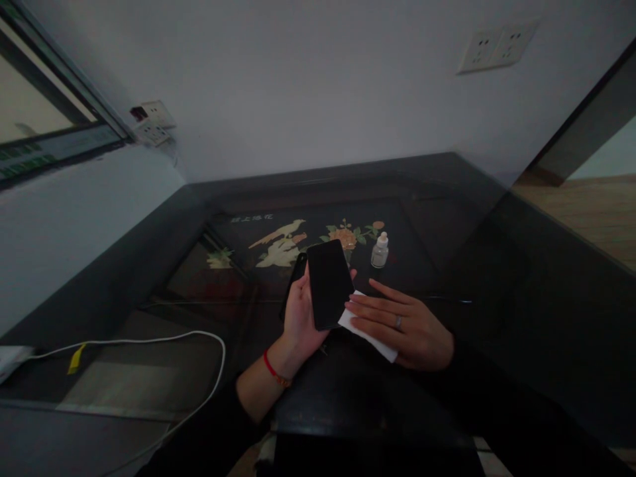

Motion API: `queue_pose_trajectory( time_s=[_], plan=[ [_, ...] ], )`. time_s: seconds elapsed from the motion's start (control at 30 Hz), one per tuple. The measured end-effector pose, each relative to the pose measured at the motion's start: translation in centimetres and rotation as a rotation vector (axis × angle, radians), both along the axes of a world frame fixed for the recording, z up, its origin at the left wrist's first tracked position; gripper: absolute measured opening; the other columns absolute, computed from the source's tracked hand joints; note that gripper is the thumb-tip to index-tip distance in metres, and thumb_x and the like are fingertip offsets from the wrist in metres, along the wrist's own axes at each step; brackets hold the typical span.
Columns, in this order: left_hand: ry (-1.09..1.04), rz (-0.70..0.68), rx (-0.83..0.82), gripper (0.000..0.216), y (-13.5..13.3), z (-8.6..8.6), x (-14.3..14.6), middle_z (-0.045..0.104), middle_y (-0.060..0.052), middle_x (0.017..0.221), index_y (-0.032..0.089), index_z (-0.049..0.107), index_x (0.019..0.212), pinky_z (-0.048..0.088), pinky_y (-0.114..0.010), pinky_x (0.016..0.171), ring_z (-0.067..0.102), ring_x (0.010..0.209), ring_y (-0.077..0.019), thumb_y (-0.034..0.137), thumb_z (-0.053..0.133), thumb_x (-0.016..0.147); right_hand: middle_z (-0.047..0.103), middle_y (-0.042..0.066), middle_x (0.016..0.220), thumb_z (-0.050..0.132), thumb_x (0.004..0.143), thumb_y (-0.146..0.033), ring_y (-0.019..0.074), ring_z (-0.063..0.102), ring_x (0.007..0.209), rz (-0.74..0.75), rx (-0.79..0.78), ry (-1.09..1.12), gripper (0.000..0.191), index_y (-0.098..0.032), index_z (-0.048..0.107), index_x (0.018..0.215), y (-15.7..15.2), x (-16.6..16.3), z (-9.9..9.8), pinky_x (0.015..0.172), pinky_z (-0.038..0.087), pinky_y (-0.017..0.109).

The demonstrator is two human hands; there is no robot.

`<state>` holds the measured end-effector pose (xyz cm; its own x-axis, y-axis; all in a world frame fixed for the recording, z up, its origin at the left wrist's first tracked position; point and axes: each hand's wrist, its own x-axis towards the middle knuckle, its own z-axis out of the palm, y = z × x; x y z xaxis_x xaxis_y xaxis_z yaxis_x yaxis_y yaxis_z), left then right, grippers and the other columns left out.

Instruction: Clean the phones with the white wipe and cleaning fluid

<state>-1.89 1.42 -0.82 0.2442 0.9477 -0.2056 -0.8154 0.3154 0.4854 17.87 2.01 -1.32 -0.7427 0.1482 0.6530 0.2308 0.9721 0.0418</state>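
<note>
My left hand (298,315) is wrapped around a black phone (328,281), screen dark and facing up, held above a dark lacquered table (422,245). A red cord circles that wrist. My right hand (402,324) wears a ring and lies with fingers pressed flat on a white folded cloth (370,338), whose edge touches the phone's lower right corner. A second dark object (295,278) shows behind the phone under my left fingers. A small clear bottle (380,250) with a white cap stands upright just beyond the hands.
The table top carries painted birds and flowers (298,242). A white cable (163,341) loops across the left side from a white plug (10,361). Wall sockets (152,122) sit in the left corner, another socket plate (497,46) high on the back wall.
</note>
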Motion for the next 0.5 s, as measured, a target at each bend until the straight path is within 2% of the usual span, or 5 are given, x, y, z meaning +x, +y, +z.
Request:
queue_pose_trajectory(
  time_s=[0.2, 0.3, 0.4, 0.47, 0.5],
  plan=[
    [0.013, -0.015, -0.074, 0.049, 0.0, 0.3, 0.2, 0.067, -0.011, 0.117, 0.016, 0.049, 0.136, 0.037, -0.041, 0.106, 0.060, 0.115, -0.0245, 0.034, 0.034, 0.093, 0.066, 0.014, 0.123, 0.045, 0.090, -0.012, 0.0233, 0.054, 0.126, 0.010, -0.014, 0.038, 0.035, -0.009, 0.057, 0.123, -0.1, 0.5, 0.0, 0.108, 0.042, 0.049],
    [0.020, -0.078, -0.081, 0.048, -0.4, 0.3, 0.3, 0.068, -0.009, 0.114, 0.023, 0.045, 0.139, 0.038, -0.050, 0.103, 0.063, 0.110, -0.0264, 0.032, 0.032, 0.094, 0.063, 0.014, 0.129, 0.047, 0.088, -0.010, 0.0222, 0.053, 0.127, -0.147, -0.113, 0.135, 0.043, -0.013, 0.052, 0.131, 0.6, 1.2, -0.2, 0.108, 0.043, 0.049],
    [-0.004, -0.252, -0.053, 0.050, -0.6, 0.4, 0.1, 0.066, -0.008, 0.119, 0.033, 0.037, 0.143, 0.039, -0.061, 0.096, 0.064, 0.106, -0.0316, 0.038, 0.031, 0.093, 0.059, 0.016, 0.133, 0.047, 0.088, -0.007, 0.0217, 0.053, 0.127, -0.321, -0.194, 0.194, 0.047, -0.016, 0.050, 0.134, 1.5, 1.8, -0.3, 0.107, 0.043, 0.049],
    [-0.010, -0.328, -0.061, 0.051, -0.7, 0.5, -0.1, 0.064, -0.008, 0.123, 0.035, 0.035, 0.144, 0.039, -0.063, 0.094, 0.064, 0.106, -0.0325, 0.041, 0.030, 0.093, 0.059, 0.015, 0.133, 0.046, 0.087, -0.007, 0.0222, 0.051, 0.128, -0.289, -0.194, 0.153, 0.048, -0.016, 0.049, 0.134, 1.6, 1.8, -0.3, 0.107, 0.041, 0.051],
    [-0.003, -0.319, -0.070, 0.052, -0.7, 0.5, -0.1, 0.063, -0.008, 0.124, 0.034, 0.034, 0.145, 0.039, -0.062, 0.095, 0.064, 0.106, -0.0316, 0.040, 0.030, 0.094, 0.060, 0.014, 0.132, 0.047, 0.087, -0.008, 0.0226, 0.051, 0.129, -0.239, -0.183, 0.123, 0.048, -0.016, 0.049, 0.134, 1.4, 1.6, -0.3, 0.108, 0.040, 0.052]
  ],
)
